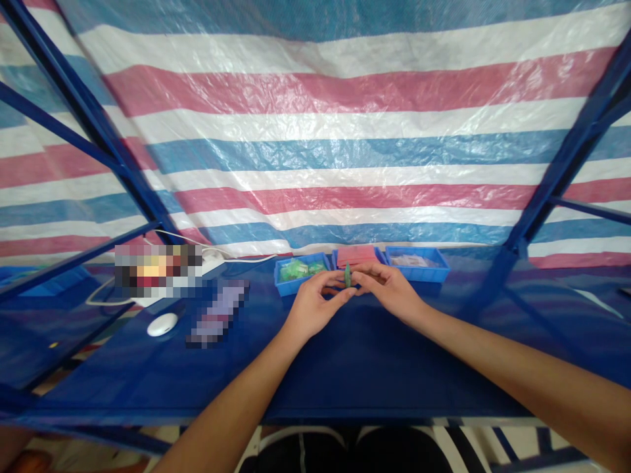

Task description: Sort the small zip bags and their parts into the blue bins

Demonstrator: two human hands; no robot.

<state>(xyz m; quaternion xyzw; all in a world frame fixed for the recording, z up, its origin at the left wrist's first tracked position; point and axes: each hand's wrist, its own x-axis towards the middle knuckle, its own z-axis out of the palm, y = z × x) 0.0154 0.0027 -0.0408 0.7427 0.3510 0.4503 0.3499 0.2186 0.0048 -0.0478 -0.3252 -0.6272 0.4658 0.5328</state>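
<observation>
Both hands meet over the blue table [345, 368], just in front of the trays. My left hand [313, 305] and my right hand [389, 286] pinch a small green piece [348, 274] between their fingertips, holding it upright. Right behind them stands a blue tray with green pieces [300, 271], a blue tray holding a red stack [357, 255] and a blue tray with pale pieces [417, 263].
A white oval object [162, 324] lies at the left on the table, near a white cable [236, 257] and two blurred-out items. Blue metal frame bars [83, 98] rise on both sides. A striped plastic sheet [335, 131] hangs behind the table.
</observation>
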